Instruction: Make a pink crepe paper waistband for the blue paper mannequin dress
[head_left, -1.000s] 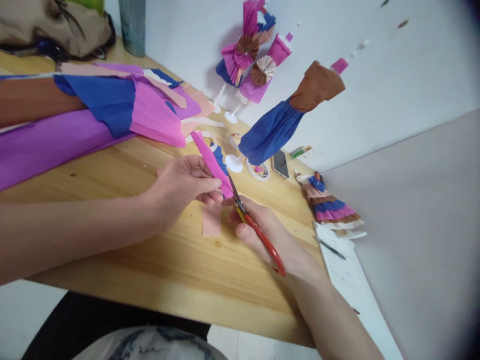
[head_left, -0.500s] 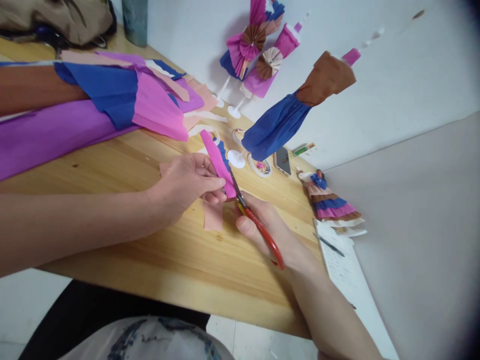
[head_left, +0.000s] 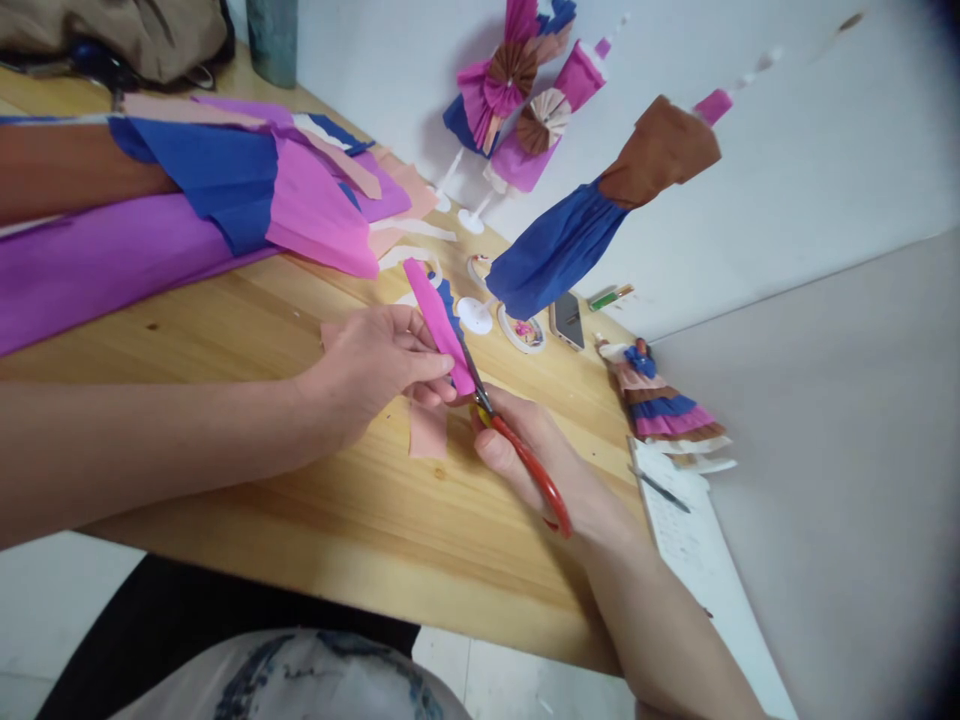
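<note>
Between the thumb and fingers of my left hand is a narrow strip of pink crepe paper, tilted above the table. My right hand is wrapped round red-handled scissors, whose blades lie along the strip's right edge near its lower end. Behind the strip shows a jagged blue paper piece. Under my hands a small peach paper piece lies on the wooden table. Just beyond, a paper dress form in blue and brown stands on a white round base.
Layered crepe paper sheets cover the table's left side. Along the wall stand two more paper dress forms. To the right are a phone, a tape roll, a tiered paper dress and a notebook with a pen.
The scissor blades seem to have come closer together along the pink strip's edge. Both hands keep nearly the same place, and the whole view has shifted slightly.
</note>
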